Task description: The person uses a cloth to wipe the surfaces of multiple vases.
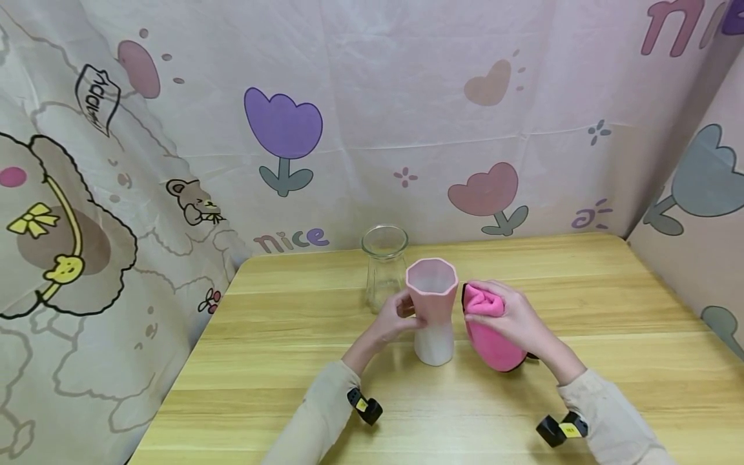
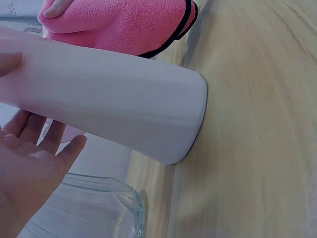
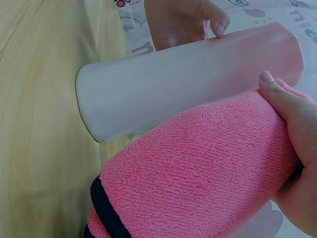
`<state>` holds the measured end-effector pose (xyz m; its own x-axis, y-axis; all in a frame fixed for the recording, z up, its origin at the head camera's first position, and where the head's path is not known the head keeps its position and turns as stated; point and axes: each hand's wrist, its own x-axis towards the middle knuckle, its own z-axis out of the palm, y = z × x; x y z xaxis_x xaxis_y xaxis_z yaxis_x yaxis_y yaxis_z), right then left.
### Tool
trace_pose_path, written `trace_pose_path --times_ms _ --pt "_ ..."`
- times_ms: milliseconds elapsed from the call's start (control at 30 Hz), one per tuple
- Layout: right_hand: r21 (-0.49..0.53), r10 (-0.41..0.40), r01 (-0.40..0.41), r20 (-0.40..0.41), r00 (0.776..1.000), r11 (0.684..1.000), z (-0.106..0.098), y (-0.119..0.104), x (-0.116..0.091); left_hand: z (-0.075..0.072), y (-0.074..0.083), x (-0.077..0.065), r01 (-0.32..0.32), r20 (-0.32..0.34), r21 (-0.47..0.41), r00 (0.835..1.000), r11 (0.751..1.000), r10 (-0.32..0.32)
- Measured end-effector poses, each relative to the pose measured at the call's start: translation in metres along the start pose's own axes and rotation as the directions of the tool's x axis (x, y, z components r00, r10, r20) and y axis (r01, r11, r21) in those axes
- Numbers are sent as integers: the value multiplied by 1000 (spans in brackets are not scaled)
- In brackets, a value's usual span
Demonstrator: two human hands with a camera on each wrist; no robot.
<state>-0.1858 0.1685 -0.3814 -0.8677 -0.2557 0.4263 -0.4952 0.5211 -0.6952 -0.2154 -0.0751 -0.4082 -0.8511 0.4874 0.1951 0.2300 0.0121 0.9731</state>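
Observation:
A vase (image 1: 434, 323), pink at its faceted rim and fading to white at the base, stands upright on the table. My left hand (image 1: 396, 318) holds it from the left below the rim, thumb on the near side and fingers around the back. In the left wrist view the white base (image 2: 163, 109) rests on the wood. My right hand (image 1: 511, 316) grips a bunched pink towel (image 1: 494, 342) with black edging, just right of the vase. The right wrist view shows the thumb (image 3: 280, 96) pressing the plush towel (image 3: 198, 168), whose lower end hangs down.
Behind and left of the vase stands a clear glass vase (image 1: 383, 242) with a flared rim. The wooden table (image 1: 261, 361) meets a printed cloth backdrop (image 1: 372, 129) at its back and left edges.

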Motion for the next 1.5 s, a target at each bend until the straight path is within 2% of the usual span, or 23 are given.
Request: trace_pose_path --times_ms 133,267,467,667,900,1033,1133,1233,1300,1433,1500 --pt "-2 -3 3 9 1000 1000 0 0 1 0 5 -4 7 -21 14 1000 1000 -7" --pt "-33 -20 20 9 1000 999 -4 -6 5 0 16 -14 42 -73 79 997 996 -36" --pt "-30 -121 119 -65 991 992 -14 -25 19 2 22 -22 66 -92 170 994 983 -51" --pt "34 -190 195 -104 976 980 -13 -37 28 4 19 -22 53 -91 175 995 983 -38" --pt "36 -169 171 -53 984 985 2 -28 22 4 10 -20 37 -88 156 996 987 -23" --pt "38 -121 118 64 991 992 15 -12 14 3 9 -19 36 -81 154 996 987 -24" --pt "8 -80 79 163 983 997 21 -3 9 4 14 -20 39 -73 158 997 987 -28" --pt "-33 -80 89 217 973 995 22 0 7 4 15 -21 49 -76 167 996 985 -37" --pt "-46 -94 105 204 974 993 20 -1 8 4 16 -21 60 -80 167 996 984 -47" --pt "-38 -157 162 110 981 986 14 -5 12 5 16 -21 67 -82 171 995 983 -54" --pt "-38 -182 186 91 979 982 13 -7 13 5 16 -21 67 -82 173 995 983 -53"
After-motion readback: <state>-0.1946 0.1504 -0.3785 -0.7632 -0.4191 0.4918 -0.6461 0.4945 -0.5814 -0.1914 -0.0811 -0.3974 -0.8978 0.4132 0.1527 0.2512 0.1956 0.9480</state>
